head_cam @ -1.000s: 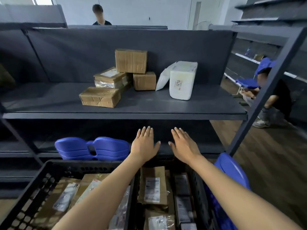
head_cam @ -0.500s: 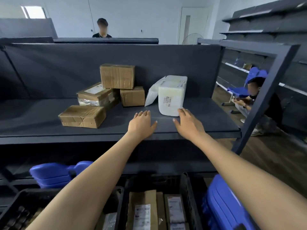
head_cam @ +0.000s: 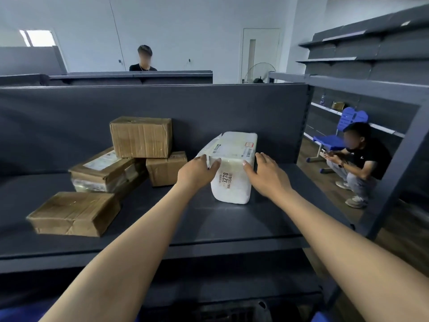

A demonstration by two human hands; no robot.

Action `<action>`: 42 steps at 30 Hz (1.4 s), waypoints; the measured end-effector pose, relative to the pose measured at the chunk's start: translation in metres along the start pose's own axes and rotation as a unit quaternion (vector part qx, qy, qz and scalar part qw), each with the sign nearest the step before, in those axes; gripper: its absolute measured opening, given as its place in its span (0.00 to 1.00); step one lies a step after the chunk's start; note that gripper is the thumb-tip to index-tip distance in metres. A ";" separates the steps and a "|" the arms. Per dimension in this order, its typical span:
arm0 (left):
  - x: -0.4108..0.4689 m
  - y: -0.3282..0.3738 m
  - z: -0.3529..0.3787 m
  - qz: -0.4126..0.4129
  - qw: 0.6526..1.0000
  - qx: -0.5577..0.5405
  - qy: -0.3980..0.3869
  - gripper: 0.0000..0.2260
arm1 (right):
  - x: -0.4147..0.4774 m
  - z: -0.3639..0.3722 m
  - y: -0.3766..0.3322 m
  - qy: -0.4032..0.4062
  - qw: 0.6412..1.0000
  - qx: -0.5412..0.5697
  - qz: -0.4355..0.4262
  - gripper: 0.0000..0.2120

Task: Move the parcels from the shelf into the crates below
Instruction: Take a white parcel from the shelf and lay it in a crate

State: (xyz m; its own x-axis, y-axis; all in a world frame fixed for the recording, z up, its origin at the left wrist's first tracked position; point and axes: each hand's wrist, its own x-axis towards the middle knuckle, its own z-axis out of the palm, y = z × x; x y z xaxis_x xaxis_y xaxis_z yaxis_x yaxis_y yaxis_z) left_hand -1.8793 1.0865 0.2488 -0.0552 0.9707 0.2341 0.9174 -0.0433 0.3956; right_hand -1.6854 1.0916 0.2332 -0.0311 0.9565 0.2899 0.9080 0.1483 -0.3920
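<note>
White plastic film wraps the long rectangular parcel (head_cam: pixel 234 168) that sits between the two hands on the dark grey shelf board (head_cam: pixel 209 226), its printed end facing the person. The left hand (head_cam: pixel 197 169) lies against the parcel's left flank with the thumb on the near face. The right hand (head_cam: pixel 267 175) mirrors it on the right flank. Both hands have spread, fairly straight fingers, curled round nothing, and the parcel lies between them. Whether they already squeeze it I cannot tell.

This looks like the start of a pick. The next move probably calls for even inward pressure from both palms, a lift clear of the board, then a draw back and down toward the dark crate rim (head_cam: pixel 232 311) that barely shows beneath the forearms. A thin white mailer bag (head_cam: pixel 209 147) leans on the parcel just beyond the left fingertips and may topple. Four brown taped cardboard boxes (head_cam: pixel 141 137) wait left of the left hand, so much of the task remains.
</note>
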 end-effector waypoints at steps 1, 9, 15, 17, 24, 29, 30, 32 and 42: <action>0.007 0.001 0.001 -0.006 1.000 -0.020 -0.008 0.28 | 0.007 0.002 0.000 0.001 1.000 0.005 0.006 0.34; 0.043 -0.002 0.022 -0.063 0.968 -0.233 -0.073 0.27 | 0.026 0.014 0.003 -0.047 0.982 0.151 0.101 0.34; 0.056 -0.006 0.044 -0.129 0.889 -0.429 -0.096 0.30 | 0.024 0.020 0.000 -0.062 0.950 0.278 0.127 0.32; 0.057 -0.009 0.050 -0.139 0.894 -0.417 -0.092 0.37 | 0.021 0.020 -0.001 -0.056 0.943 0.301 0.129 0.31; -0.002 0.015 0.028 -0.147 0.891 -0.425 -0.068 0.27 | -0.013 0.019 -0.002 -0.021 0.929 0.354 0.107 0.22; -0.044 0.017 0.027 -0.163 0.882 -0.440 -0.035 0.18 | -0.053 0.013 -0.007 -0.005 0.925 0.369 0.091 0.19; -0.052 0.019 0.027 -0.167 0.882 -0.440 -0.033 0.18 | -0.062 0.011 -0.008 -0.002 0.924 0.372 0.088 0.19; -0.071 0.021 0.024 -0.168 0.880 -0.444 -0.027 0.16 | -0.080 0.007 -0.010 0.003 0.921 0.380 0.084 0.18; -0.181 0.014 -0.002 -0.158 0.870 -0.467 -0.004 0.15 | -0.180 -0.015 -0.032 -0.003 0.918 0.393 0.055 0.17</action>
State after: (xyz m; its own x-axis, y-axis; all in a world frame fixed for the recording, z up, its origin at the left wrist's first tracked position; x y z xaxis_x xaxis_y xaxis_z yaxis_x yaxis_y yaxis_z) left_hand -1.8572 0.9096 0.2139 -0.2412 0.9702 -0.0226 0.1370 0.0571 0.9889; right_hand -1.7028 0.9110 0.2068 0.0382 0.9778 0.2062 0.3248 0.1830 -0.9279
